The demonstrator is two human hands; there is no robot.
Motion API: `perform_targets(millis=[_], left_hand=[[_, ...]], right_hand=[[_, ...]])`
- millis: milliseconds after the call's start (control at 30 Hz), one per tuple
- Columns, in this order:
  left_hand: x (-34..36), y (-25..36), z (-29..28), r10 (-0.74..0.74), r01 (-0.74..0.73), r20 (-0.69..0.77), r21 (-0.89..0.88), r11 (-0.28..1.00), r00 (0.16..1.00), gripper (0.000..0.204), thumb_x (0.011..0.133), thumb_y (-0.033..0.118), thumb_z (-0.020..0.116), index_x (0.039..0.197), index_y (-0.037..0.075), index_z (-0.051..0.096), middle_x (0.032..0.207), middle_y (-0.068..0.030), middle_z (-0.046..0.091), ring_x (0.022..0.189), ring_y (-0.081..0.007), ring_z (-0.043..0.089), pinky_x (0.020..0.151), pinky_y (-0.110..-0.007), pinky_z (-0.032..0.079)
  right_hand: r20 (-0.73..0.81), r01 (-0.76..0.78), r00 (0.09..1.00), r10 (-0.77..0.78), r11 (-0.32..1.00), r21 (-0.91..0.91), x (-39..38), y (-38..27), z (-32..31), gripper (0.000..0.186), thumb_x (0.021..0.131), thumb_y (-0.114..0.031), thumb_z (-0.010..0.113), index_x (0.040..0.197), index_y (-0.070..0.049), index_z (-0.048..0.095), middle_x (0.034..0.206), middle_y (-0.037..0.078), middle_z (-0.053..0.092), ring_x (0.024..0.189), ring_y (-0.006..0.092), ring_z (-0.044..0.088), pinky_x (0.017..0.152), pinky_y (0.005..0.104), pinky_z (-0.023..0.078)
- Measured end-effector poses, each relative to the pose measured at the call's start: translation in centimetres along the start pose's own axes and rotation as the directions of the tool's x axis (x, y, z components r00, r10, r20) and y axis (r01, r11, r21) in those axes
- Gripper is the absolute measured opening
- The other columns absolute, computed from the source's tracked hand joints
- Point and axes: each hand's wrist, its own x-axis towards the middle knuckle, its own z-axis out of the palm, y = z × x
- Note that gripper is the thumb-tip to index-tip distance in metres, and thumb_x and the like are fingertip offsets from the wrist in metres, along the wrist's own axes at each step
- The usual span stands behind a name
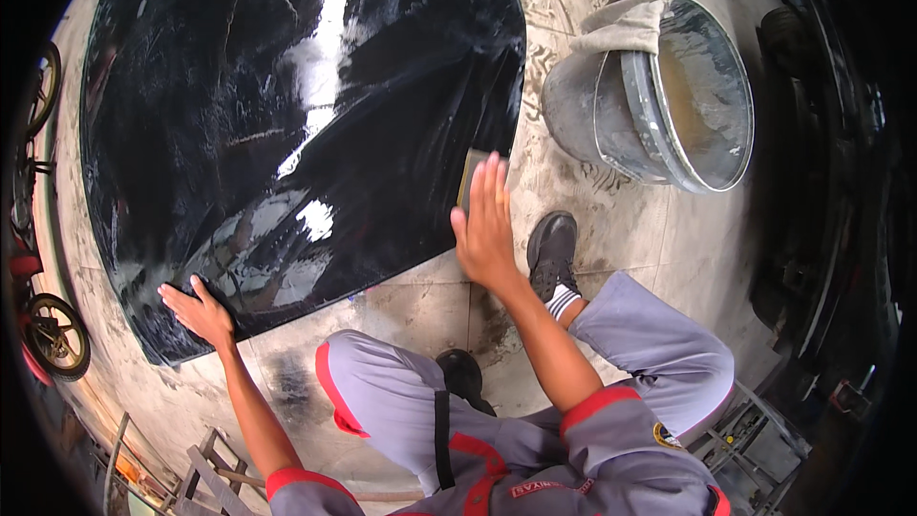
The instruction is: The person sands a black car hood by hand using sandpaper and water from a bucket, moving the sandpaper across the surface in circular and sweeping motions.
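I see the left hand [202, 315] empty, spread flat on a glossy, streaked black panel [401, 182]; the right hand [485, 239], open, straight-fingered, covers a rectangular pad [467, 178].

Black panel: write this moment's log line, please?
left hand: on glossy black panel | right hand: on block, panel's right edge | bucket: right of panel

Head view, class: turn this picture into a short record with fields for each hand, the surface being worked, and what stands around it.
Left hand: laid flat near the panel's lower left corner, fingers spread
Right hand: laid over a flat block near the panel's right edge, fingers extended
Surface: glossy black panel with streaks and bright reflections
Right of panel: grey bucket, brownish inside
On bucket rim: draped pale cloth
Far left: wheel with gold-coloured spokes
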Motion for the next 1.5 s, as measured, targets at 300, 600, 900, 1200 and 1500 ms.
perform_targets(millis=[300, 600, 900, 1200, 1500], left_hand=[[-0.5, 2.2, 0.7, 0.000, 0.002, 0.032, -0.050, 0.999, 0.999, 0.085, 0.107, 0.061, 0.034, 0.163, 0.000, 0.017, 0.171, -0.0191, 0.015, 0.158, -0.0371, 0.014, 0.126, -0.051, 0.014], [-0.2, 2.6, 0.5, -0.003, 0.003, 0.011, -0.037, 0.999, 1.000, 0.084, 0.107, 0.060, 0.035, 0.163, 0.000, 0.018, 0.171, -0.0179, 0.016, 0.158, -0.0369, 0.015, 0.126, -0.051, 0.014], [0.0, 1.0, -0.2, -0.010, 0.010, 0.001, -0.022, 1.000, 1.000, 0.086, 0.106, 0.062, 0.036, 0.163, 0.000, 0.019, 0.171, -0.0192, 0.018, 0.158, -0.0379, 0.016, 0.125, -0.053, 0.016], [0.2, 1.4, 0.0, -0.026, 0.026, 0.005, -0.046, 0.999, 1.000, 0.086, 0.106, 0.061, 0.036, 0.162, -0.002, 0.018, 0.171, -0.0202, 0.017, 0.158, -0.0385, 0.015, 0.125, -0.054, 0.015], [0.7, 0.1, -0.6, 0.111, -0.112, 0.119, 0.000, 0.994, 0.987, 0.083, 0.109, 0.049, 0.037, 0.159, -0.012, 0.012, 0.168, -0.0316, 0.010, 0.156, -0.0472, 0.009, 0.126, -0.054, 0.011]], right_hand=[[-0.213, -0.071, 0.974, 0.082, 0.996, 0.057, 13.3, 6.1, -3.1, 0.070, 0.110, -0.033, 0.037, 0.159, 0.012, 0.014, 0.166, 0.035, 0.012, 0.157, 0.0452, 0.010, 0.128, 0.0491, 0.011], [-0.191, -0.033, 0.982, 0.014, 0.995, -0.099, 10.8, 3.7, -3.8, 0.067, 0.108, -0.026, 0.042, 0.157, 0.013, 0.018, 0.166, 0.034, 0.014, 0.155, 0.0467, 0.017, 0.126, 0.0519, 0.018], [0.004, 0.039, 0.999, -0.039, 0.998, -0.044, -2.9, -4.1, 1.1, 0.080, 0.098, -0.027, 0.058, 0.158, 0.012, 0.020, 0.166, 0.034, 0.017, 0.154, 0.0497, 0.019, 0.122, 0.0574, 0.024], [-0.226, -0.140, 0.968, 0.112, 0.984, -0.109, 7.1, -4.9, 0.1, 0.070, 0.104, -0.026, 0.050, 0.156, 0.013, 0.024, 0.167, 0.032, 0.016, 0.155, 0.0458, 0.018, 0.125, 0.0541, 0.021], [-0.259, -0.170, 0.956, 0.142, 0.981, -0.091, 14.5, -1.4, -1.0, 0.067, 0.108, -0.027, 0.042, 0.157, 0.012, 0.020, 0.166, 0.034, 0.014, 0.155, 0.0464, 0.017, 0.126, 0.0525, 0.018]])
